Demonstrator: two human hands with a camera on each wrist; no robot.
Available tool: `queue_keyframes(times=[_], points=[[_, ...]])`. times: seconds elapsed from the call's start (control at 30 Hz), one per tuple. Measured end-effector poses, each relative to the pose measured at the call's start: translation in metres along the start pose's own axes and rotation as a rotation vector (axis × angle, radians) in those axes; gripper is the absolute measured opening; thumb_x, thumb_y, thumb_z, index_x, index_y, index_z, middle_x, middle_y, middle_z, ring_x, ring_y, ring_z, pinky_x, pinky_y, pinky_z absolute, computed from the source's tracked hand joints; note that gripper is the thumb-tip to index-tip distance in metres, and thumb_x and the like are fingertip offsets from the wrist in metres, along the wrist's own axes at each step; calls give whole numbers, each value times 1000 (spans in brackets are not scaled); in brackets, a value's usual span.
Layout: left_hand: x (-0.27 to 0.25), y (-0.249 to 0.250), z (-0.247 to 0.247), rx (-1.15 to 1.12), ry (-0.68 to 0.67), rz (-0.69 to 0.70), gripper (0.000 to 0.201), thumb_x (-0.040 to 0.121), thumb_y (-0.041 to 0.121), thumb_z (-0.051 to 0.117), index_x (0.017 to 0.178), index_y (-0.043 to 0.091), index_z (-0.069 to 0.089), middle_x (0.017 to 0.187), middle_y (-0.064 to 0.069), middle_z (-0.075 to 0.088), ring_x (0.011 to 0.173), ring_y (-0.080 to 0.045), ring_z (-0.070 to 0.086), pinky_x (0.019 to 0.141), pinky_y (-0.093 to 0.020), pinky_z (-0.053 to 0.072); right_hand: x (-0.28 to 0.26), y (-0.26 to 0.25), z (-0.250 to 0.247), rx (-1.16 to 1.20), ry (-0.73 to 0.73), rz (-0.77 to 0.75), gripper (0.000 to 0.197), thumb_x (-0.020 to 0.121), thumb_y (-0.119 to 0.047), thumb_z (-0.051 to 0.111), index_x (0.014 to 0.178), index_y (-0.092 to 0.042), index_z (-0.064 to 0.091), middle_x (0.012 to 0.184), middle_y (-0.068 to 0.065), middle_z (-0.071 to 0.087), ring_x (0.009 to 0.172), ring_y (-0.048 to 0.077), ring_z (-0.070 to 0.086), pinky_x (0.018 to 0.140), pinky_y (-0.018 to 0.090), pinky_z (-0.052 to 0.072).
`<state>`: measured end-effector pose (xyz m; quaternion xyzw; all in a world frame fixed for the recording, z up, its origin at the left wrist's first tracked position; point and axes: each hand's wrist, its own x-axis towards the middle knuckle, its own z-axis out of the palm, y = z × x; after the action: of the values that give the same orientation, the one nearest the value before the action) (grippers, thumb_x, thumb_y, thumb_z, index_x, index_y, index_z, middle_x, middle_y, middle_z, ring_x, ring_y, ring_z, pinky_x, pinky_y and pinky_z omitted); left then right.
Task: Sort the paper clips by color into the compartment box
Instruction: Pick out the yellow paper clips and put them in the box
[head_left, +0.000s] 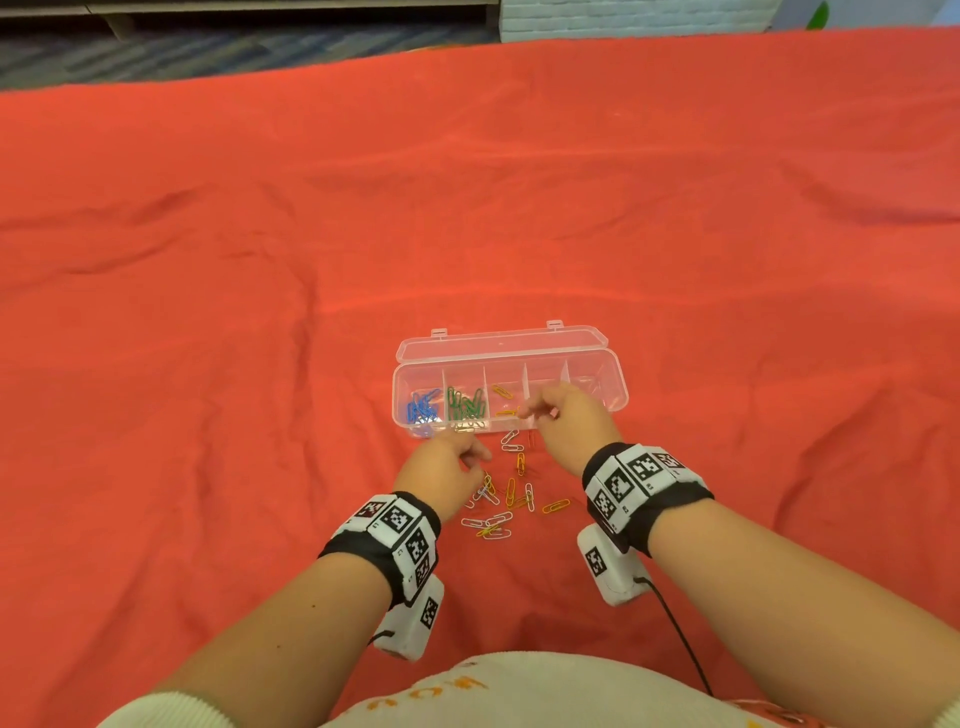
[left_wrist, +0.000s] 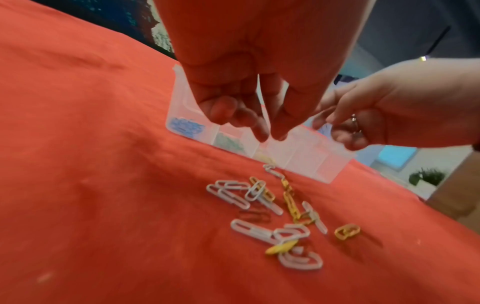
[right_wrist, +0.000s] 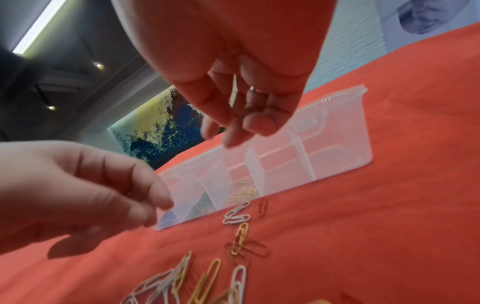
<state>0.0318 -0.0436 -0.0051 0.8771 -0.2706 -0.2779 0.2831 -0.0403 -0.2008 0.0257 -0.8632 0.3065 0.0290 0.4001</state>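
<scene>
Cloth (head_left: 208, 260) red, under everything. Compartment box (head_left: 613, 387) lid-open ahead of you; blue, green, yellow clips in left cells. Loose paper clips (head_left: 511, 499) near side of box. Your left hand (head_left: 441, 467) loosely curled, holding nothing; right hand (head_left: 569, 415) over box, grip unclear.

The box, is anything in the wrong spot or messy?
Nothing looks wrong in the compartment box: blue clips, green clips and yellow clips each keep their own compartment. The loose pile of white, yellow and red clips on the red cloth is just unsorted.
</scene>
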Motion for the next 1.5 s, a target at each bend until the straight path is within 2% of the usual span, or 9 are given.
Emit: queue_keyframes(times=[0.13,0.3,0.47,0.6,0.8,0.93,1.03,1.17,1.5], points=[[-1,-10,7,148,-99,31,17,80,16,59,91,26,66,97,1,58,87,-15,60,85,-35,50,-8,17,-2,-40,41,-45,31,81,2,45,74,-17,68,89,-2,51,69,10,49,74,25,41],[0,-13,15,230,-144,80,14,79,21,62,91,28,65,92,4,49,89,-15,55,84,-37,50,-18,44,5,-343,-330,5,18,81,-12,58,90,-23,69,91,-4,48,83,14,52,83,27,45],[-2,-16,20,273,-356,128,21,66,32,78,83,26,66,88,9,46,87,-12,54,84,-36,48,-22,61,13,-420,-400,42,23,75,-25,74,95,-22,64,94,-6,40,85,13,47,80,26,40],[-2,-23,23,340,-340,112,24,67,32,78,85,22,67,90,9,44,93,-15,54,83,-35,47,-22,61,19,-436,-405,44,20,76,-24,73,75,-29,54,95,-7,41,85,13,49,78,26,41],[-4,-22,24,299,-351,130,9,77,24,68,85,22,69,93,3,62,90,-14,61,80,-30,49,-22,53,19,-490,-450,25,19,79,-15,63,70,-26,50,105,3,57,100,21,58,86,28,46],[-4,-22,19,249,-326,124,10,78,22,66,87,23,69,84,7,67,79,-9,59,75,-23,45,-17,39,20,-510,-513,37,30,82,-11,57,61,-27,43,91,0,64,85,18,58,82,27,48],[-3,-25,16,155,-310,134,16,76,19,67,90,27,63,67,11,60,59,3,51,64,-16,41,-16,35,24,-440,-453,-1,16,81,-9,60,79,-25,56,75,-7,59,82,16,56,75,23,43],[2,-27,13,112,-253,163,25,74,13,61,96,25,63,63,11,57,51,7,49,56,-7,36,-12,30,31,-450,-480,-46,47,85,-13,62,130,-23,52,113,5,68,109,22,60,93,31,45],[7,-26,9,52,-251,147,19,74,10,62,88,22,68,64,14,54,52,1,46,63,-14,44,-13,36,47,-662,-406,-251,38,94,-21,47,131,-29,51,125,4,55,119,25,52,99,38,36]])
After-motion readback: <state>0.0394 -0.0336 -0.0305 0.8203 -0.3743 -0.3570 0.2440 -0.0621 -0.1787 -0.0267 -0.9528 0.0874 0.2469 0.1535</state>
